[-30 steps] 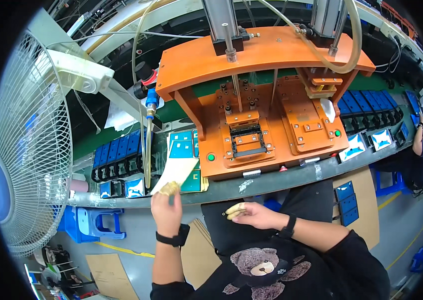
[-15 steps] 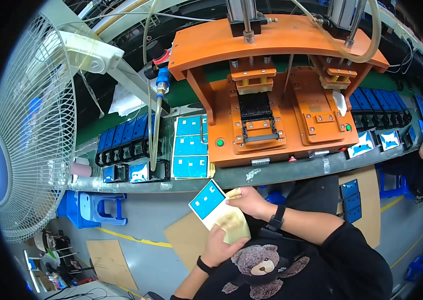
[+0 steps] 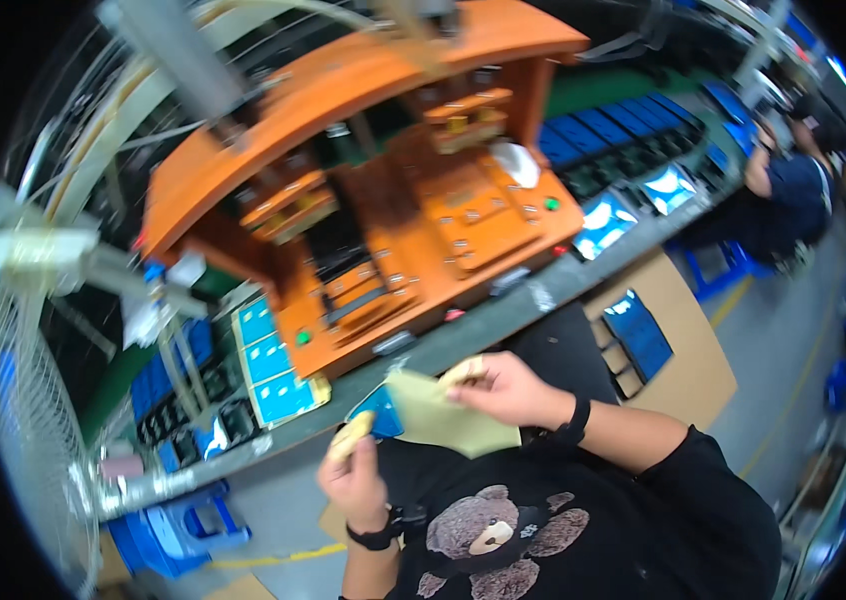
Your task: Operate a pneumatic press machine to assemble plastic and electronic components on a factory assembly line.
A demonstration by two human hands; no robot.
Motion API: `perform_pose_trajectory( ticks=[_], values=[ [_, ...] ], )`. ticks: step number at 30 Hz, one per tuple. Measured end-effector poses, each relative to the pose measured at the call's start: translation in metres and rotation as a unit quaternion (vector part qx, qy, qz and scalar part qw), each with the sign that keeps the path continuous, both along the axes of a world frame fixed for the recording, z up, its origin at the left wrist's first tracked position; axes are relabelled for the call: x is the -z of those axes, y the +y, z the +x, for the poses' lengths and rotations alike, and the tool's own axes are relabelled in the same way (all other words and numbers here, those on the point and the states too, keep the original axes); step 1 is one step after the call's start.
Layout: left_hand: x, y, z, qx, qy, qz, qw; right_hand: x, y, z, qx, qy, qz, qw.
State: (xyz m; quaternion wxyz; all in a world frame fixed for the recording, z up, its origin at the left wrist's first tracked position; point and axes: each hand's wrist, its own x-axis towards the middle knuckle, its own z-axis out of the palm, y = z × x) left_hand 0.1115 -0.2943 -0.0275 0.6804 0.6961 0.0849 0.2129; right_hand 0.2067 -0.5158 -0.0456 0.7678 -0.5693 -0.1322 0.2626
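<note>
The fingers of the right hand are pinched together on the upper edge of a pale yellow sheet, and their tips wear yellowish covers. The fingers of the left hand, covered in the same way, are drawn close together against the near side of a blue label; I cannot tell whether they grip it. The label lies at the left end of the sheet, between the two hands, in front of the person's black shirt, which carries a bear print. A dark band circles each wrist.

Just beyond runs the edge of the bench. On it stands an orange press, and touching or just beside its left end lie sheets of blue labels. Black cases with blue tops stand in rows at either side of the press.

Farther out, a dark blue panel rests on cardboard at right, a blue stool stands at lower left, and a co-worker sits at far right.
</note>
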Motion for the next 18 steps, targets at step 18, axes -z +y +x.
perform_pose_trajectory(
  ticks=[18],
  values=[
    [0.02, -0.042, 0.018, 0.295, 0.064, -0.123, 0.945, 0.293, -0.295, -0.266, 0.48, 0.575, 0.045, 0.661]
  ],
)
